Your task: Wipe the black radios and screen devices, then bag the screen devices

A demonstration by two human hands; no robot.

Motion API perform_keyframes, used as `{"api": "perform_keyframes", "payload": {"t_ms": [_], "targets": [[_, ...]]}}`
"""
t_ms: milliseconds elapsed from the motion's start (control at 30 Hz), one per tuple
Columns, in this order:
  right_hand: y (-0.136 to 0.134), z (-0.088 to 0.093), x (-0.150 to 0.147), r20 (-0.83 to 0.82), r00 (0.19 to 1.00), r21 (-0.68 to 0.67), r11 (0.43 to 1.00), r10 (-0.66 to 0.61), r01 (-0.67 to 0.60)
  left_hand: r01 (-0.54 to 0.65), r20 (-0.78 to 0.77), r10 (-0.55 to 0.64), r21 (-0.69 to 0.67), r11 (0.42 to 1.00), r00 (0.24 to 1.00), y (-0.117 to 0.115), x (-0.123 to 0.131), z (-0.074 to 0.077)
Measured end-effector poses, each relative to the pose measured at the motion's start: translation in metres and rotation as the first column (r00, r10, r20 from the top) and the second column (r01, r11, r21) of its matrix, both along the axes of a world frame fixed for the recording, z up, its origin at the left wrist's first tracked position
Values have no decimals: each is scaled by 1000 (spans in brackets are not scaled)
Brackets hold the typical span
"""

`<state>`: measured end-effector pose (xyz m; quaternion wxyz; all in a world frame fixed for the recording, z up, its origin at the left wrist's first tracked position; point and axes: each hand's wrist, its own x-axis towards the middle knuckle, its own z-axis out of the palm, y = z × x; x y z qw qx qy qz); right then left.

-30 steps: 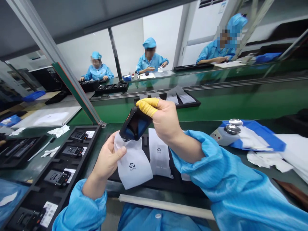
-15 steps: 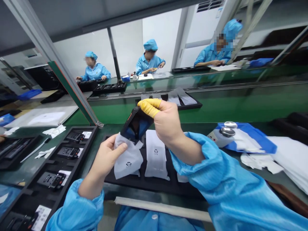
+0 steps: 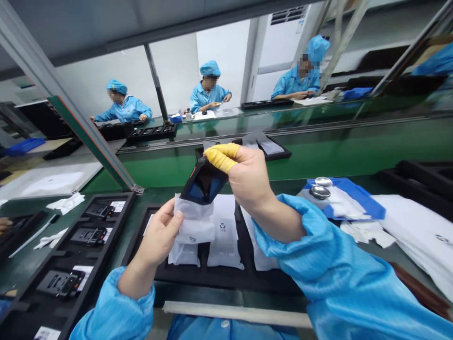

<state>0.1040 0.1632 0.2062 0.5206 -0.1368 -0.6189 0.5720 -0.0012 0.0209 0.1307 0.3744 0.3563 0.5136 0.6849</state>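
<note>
My right hand (image 3: 247, 182), with yellow finger cots on its fingertips, grips the top of a black handheld device (image 3: 203, 182) with a dark glossy screen. The device's lower end sits inside the mouth of a white foam bag (image 3: 194, 222). My left hand (image 3: 161, 238) pinches that bag by its left edge, thumb on the front. Both hands hover above a black tray (image 3: 226, 276) on which more white bags (image 3: 222, 236) printed with a recycling mark lie flat.
A long black tray (image 3: 76, 257) with devices in slots lies at the left. At the right sit a blue cloth (image 3: 357, 203), a grey unit with two metal discs (image 3: 318, 189) and white bags. Behind runs a green conveyor (image 3: 354, 148); three people in blue suits work beyond it.
The device has gone deeper into the white bag, whose lower part is now bunched up. Both hands stayed at about the same height, and the view shifted slightly right.
</note>
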Motion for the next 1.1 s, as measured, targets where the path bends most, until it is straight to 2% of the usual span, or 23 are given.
{"api": "perform_keyframes", "payload": {"t_ms": [233,333,500,667,867,1000,1033,1100], "targets": [[-3,-8,1,64,994,-30,996,84,-82,-92,5,92,5,996,996,1,5,2],[-7,-8,1,101,991,-21,996,92,-91,-76,-18,76,23,997,997,1,7,3],[-5,-1,1,46,994,-57,993,102,-99,-13,-7,13,-1,1000,1000,-4,4,1],[-10,-6,-3,100,982,-102,983,160,-150,-87,-32,87,4,996,996,-4,8,0],[-24,-18,-11,204,968,-51,989,147,-139,-307,-63,308,28,951,949,-3,12,-5],[-23,-14,-25,229,963,1,989,143,-147,-186,-43,185,-7,983,982,-9,4,-11],[-22,-13,-29,251,954,17,984,166,-175,-184,-30,184,-2,983,983,-10,3,-12],[-19,-15,-34,318,921,58,965,226,-257,-254,25,254,29,967,967,-14,0,-14]]}}
